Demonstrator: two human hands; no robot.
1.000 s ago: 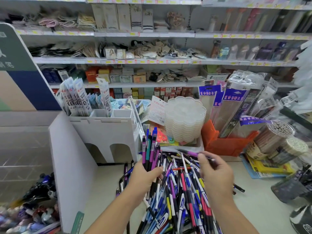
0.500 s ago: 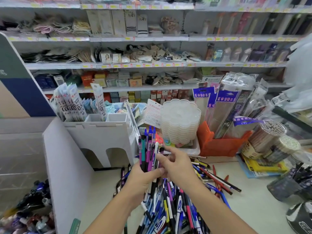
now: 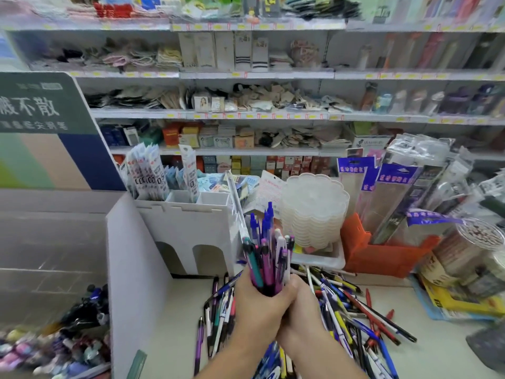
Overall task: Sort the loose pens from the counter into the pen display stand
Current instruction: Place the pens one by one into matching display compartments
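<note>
A bundle of pens (image 3: 266,250), blue, purple, teal and white, stands upright in front of me. My left hand (image 3: 255,307) grips it round its lower part. My right hand (image 3: 300,313) wraps the same bundle from the right, pressed against the left hand. Below and right of both hands a heap of loose pens (image 3: 344,315) covers the counter (image 3: 177,324). The white pen display stand (image 3: 188,225), with square compartments on top and two arched openings, sits behind and left of the bundle. Packets fill its left compartments.
A white cardboard panel (image 3: 131,269) rises at the left of the counter. A stack of clear scalloped trays (image 3: 314,212) and an orange bin (image 3: 382,255) of packaged goods stand at the back right. Tubs of pencils (image 3: 464,250) sit far right. Shelves of goods fill the background.
My right hand left the heap, came across to the bundle and closed round it beside the left hand. The bundle sits higher and the view has tilted up.
</note>
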